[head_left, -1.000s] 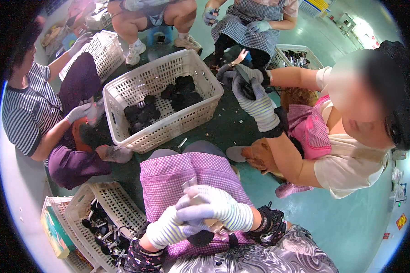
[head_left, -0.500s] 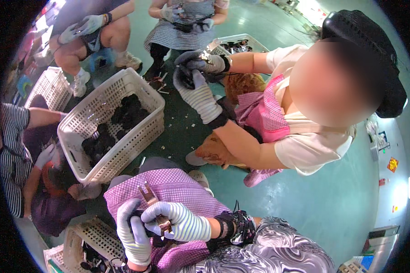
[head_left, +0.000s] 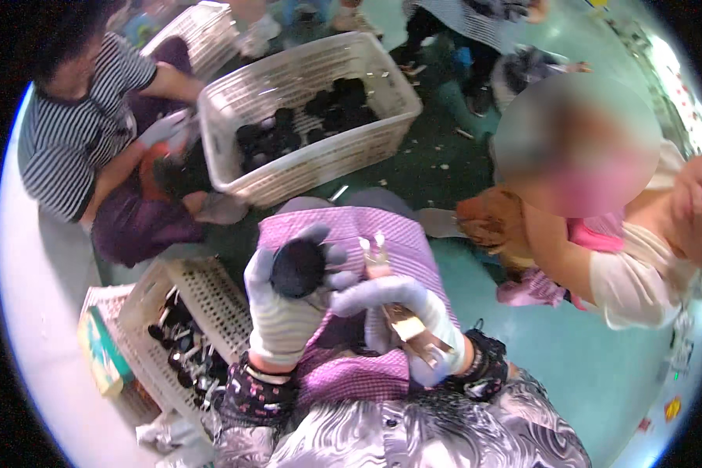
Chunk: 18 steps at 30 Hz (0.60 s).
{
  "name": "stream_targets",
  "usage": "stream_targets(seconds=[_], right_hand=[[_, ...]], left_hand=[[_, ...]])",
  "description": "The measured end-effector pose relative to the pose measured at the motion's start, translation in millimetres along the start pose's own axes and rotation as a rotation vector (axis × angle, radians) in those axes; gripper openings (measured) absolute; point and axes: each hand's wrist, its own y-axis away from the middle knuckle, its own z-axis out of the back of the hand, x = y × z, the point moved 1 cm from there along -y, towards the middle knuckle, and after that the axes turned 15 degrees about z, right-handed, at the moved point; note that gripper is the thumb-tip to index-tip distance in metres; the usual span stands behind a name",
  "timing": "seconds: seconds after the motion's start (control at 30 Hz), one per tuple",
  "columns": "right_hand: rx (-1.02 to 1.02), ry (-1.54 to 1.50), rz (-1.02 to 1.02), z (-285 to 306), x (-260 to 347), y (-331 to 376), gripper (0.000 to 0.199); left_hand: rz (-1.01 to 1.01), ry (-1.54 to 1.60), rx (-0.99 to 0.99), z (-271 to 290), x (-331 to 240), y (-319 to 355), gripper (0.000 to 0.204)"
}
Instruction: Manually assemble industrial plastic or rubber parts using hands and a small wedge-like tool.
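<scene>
Holding a round black disc [head_left: 299, 268], the left hand [head_left: 282, 318] curls; the right hand [head_left: 404, 291] clasps a forked metallic piece [head_left: 405, 322].

Left hand [head_left: 282, 316] points upward, right hand [head_left: 424, 300] beside it, fingers [head_left: 374, 293] curled.

A gloved right hand [head_left: 413, 300] hides the middle of a copper-toned metal tool [head_left: 404, 321], while a black round piece [head_left: 298, 267] obscures part of the left hand [head_left: 285, 320]. A co-worker's [head_left: 636, 285] face is blurred; the upper edge crops another in a checked apron [head_left: 482, 25].
</scene>
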Motion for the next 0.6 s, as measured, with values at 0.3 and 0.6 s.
stream_targets(seconds=[0.3, 0.6], right_hand=[[0.079, -0.034, -0.184, -15, -33, 16, 0.053], [0.023, -0.058, -0.264, -22, -48, 23, 0.061]], left_hand=[[0.018, 0.140, -0.114, 0, 6, 3, 0.064], [0.020, 0.183, 0.063, 0, 10, 2, 0.067]])
